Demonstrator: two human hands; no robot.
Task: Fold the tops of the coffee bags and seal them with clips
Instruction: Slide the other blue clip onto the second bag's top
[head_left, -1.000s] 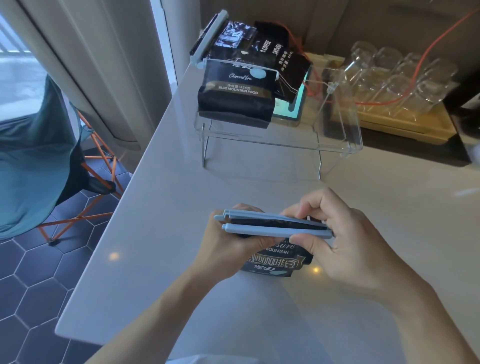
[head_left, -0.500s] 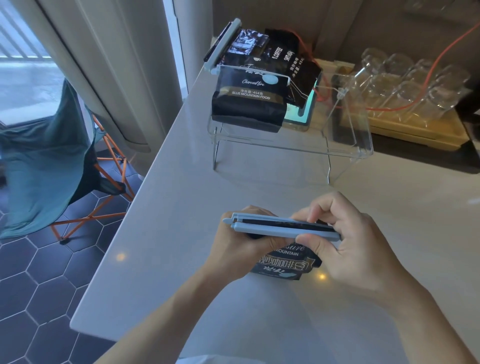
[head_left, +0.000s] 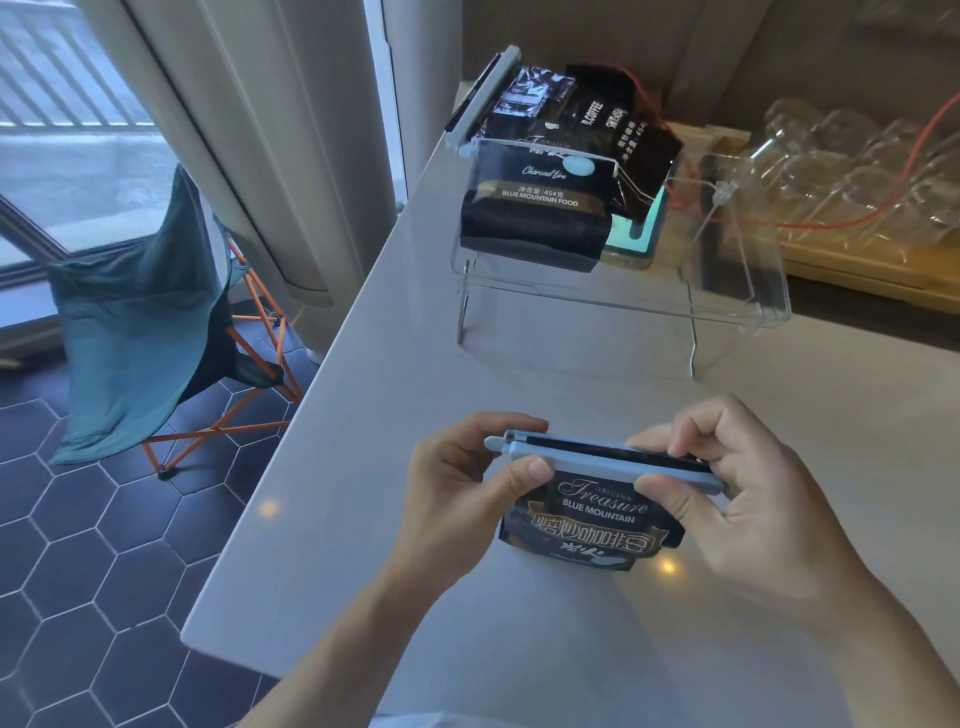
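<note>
The glossy black coffee bag (head_left: 589, 525) stands on the pale, smooth worktop (head_left: 363, 415) between both hands. The slim blue plastic clip (head_left: 605, 460) runs left-right across its folded top. The left hand (head_left: 457, 499) pinches the hinge end; the right hand (head_left: 748, 499) squeezes the free end, likely snapping it closed.

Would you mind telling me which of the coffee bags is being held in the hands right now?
The Treasure Blue Mountain bag, with the blue clip across its top; the other bags sit on the clear rack.
</note>
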